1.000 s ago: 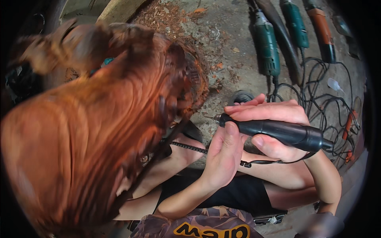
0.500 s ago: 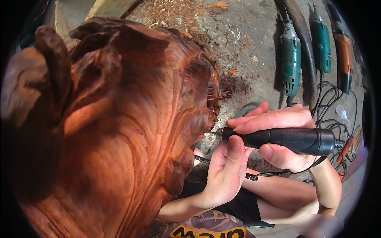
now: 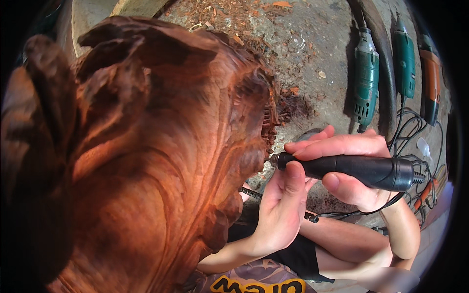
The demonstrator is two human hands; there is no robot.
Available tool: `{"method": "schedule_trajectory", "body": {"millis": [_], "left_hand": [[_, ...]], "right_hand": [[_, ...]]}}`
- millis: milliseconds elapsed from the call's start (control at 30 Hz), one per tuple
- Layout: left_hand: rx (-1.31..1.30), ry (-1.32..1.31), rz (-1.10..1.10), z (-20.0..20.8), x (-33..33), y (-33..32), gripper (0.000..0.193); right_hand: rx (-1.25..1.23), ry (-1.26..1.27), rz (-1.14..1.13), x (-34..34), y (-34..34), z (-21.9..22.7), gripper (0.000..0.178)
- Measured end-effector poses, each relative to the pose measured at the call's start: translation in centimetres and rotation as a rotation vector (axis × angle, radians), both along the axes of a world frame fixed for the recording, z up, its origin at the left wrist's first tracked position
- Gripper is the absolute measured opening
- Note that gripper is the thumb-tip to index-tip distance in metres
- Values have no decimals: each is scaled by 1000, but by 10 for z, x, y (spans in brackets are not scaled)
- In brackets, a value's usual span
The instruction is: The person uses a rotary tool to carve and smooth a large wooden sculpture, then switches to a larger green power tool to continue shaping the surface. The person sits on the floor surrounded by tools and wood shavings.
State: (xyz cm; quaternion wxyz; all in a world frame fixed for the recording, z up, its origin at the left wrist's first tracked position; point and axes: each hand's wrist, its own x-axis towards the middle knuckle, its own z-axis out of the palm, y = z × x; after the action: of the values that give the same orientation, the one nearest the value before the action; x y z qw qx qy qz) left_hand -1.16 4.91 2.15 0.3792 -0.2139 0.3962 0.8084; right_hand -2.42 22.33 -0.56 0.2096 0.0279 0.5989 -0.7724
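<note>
A large reddish-brown wood carving (image 3: 156, 161), with flowing grooves and leaf-like lobes, fills the left and middle of the view. My right hand (image 3: 349, 149) wraps round a black handheld rotary tool (image 3: 364, 171), fingers above and thumb below. Its metal nose points left and meets the carving's right edge; the bit is mostly hidden there. My left hand (image 3: 283, 210) supports the tool's front end from below, thumb against the neck and its other fingers largely behind the tool. A thin black cord (image 3: 342, 215) trails under my right hand.
Two green power tools, a nearer grinder (image 3: 366, 80) and a farther one (image 3: 405, 63), lie on the concrete floor (image 3: 322, 29) at the right beside an orange-and-black tool (image 3: 432, 80). Tangled black cables (image 3: 410, 127) run below them. Wood chips (image 3: 281, 5) litter the floor. My bare legs (image 3: 349, 234) are beneath.
The view has shifted slightly, moving the carving's edge and floor tools to the right. The bit, visible before, is now mostly hidden at the carving's edge. Both hands keep their grip.
</note>
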Motion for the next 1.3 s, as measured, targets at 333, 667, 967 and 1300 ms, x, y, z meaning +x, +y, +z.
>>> {"method": "schedule_trajectory", "body": {"millis": [333,667,967,1300], "left_hand": [[28,-9,-7,-2,-3,1,67],[-141,22,-677,20,18,-3,39],[-786,1591,-315,156,18,-114,28],[-1375,1915,90,339,-112,-124,40]], "right_hand": [[-18,-84,-17,7,3,1,54],[148,126,-589,134,-32,43,59],[-23,8,-1154,207,-129,31,64],[-178,114,-1301,223,-125,63,52]]}}
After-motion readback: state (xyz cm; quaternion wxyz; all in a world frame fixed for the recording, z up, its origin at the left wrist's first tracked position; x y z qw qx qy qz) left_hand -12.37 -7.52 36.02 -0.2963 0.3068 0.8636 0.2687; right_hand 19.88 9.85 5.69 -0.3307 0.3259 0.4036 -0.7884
